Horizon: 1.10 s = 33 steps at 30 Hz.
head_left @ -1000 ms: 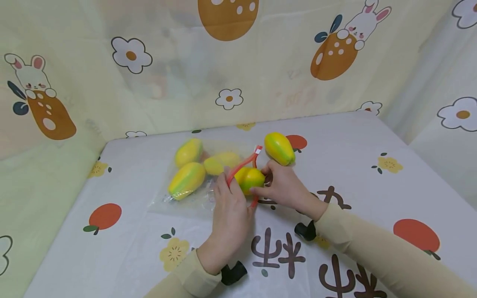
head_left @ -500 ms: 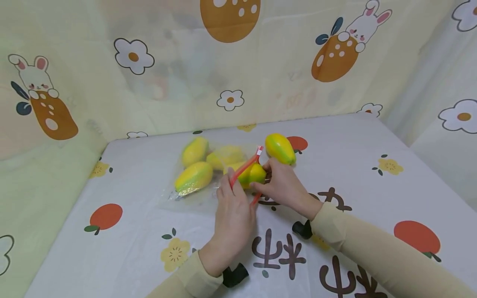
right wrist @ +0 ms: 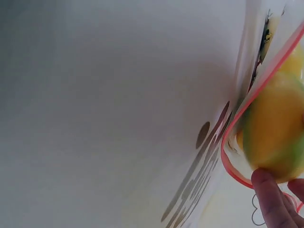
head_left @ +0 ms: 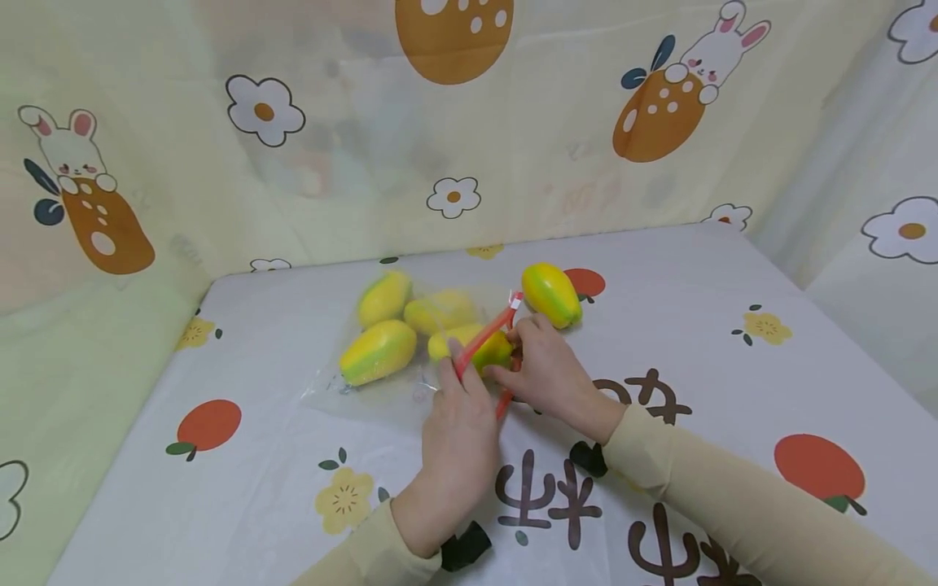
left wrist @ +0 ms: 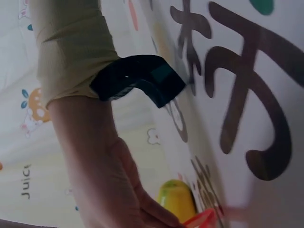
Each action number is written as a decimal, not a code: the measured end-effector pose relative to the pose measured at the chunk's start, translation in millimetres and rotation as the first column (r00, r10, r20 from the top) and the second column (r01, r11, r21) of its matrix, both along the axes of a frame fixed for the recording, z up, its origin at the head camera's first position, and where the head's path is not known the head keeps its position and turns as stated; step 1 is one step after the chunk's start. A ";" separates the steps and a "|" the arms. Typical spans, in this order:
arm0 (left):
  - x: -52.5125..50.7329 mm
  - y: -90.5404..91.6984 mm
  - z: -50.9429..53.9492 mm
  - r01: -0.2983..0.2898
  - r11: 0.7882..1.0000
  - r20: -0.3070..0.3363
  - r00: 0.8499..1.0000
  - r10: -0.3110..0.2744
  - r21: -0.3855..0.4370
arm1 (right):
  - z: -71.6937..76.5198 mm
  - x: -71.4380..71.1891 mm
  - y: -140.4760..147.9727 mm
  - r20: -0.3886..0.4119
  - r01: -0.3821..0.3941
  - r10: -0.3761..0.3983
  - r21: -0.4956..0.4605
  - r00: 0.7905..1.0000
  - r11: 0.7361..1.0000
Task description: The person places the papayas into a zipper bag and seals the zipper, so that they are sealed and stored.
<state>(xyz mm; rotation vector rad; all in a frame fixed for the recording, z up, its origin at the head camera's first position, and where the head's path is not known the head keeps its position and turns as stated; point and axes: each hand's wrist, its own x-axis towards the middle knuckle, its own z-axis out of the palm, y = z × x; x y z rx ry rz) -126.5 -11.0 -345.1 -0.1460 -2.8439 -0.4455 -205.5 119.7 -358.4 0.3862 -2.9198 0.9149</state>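
Observation:
A clear plastic zip bag [head_left: 330, 395] with a red rim lies in the middle of the table. My left hand [head_left: 462, 431] holds the near side of that rim between its fingers. At the bag's mouth, my right hand [head_left: 553, 370] pinches the end of a yellow-green papaya [head_left: 469, 346]. The right wrist view has the papaya [right wrist: 273, 126] inside the red-edged opening, with fingertips [right wrist: 263, 183] against its end. Several other papayas [head_left: 379, 352] rest deeper in the bag. A red rim piece [left wrist: 202, 219] shows beside the left fingers in the left wrist view.
One loose papaya [head_left: 551, 295] lies on the table just beyond my right hand. A patterned white cloth [head_left: 249, 488] covers the table. Behind it hangs a printed curtain [head_left: 352, 163]. Black straps with a black part [head_left: 465, 547] sit at the wrists.
The papaya at the mouth has slid left, further into the bag, with my right hand following. The bag and its papayas first shifted right. The left hand stays on the rim.

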 end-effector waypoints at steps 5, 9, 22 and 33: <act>5.6 1.1 5.1 -0.008 0.999 -0.046 0.999 0.006 -0.039 | -0.7 0.3 -1.5 0.006 0.013 -0.013 -0.013 1.000 1.000; 6.8 -0.5 11.3 0.014 1.000 -0.066 0.998 -0.015 -0.016 | 0.4 0.1 -3.6 0.003 0.010 -0.010 0.002 1.000 1.000; -3.7 -24.5 35.2 0.074 0.973 0.084 0.992 -0.094 0.218 | 4.0 -4.0 -3.1 -0.058 -0.030 0.033 0.052 0.998 0.998; 0.5 -22.7 34.4 0.062 0.983 0.097 0.992 -0.080 0.171 | 13.6 0.3 19.7 -0.064 -0.074 0.070 -0.058 0.995 0.996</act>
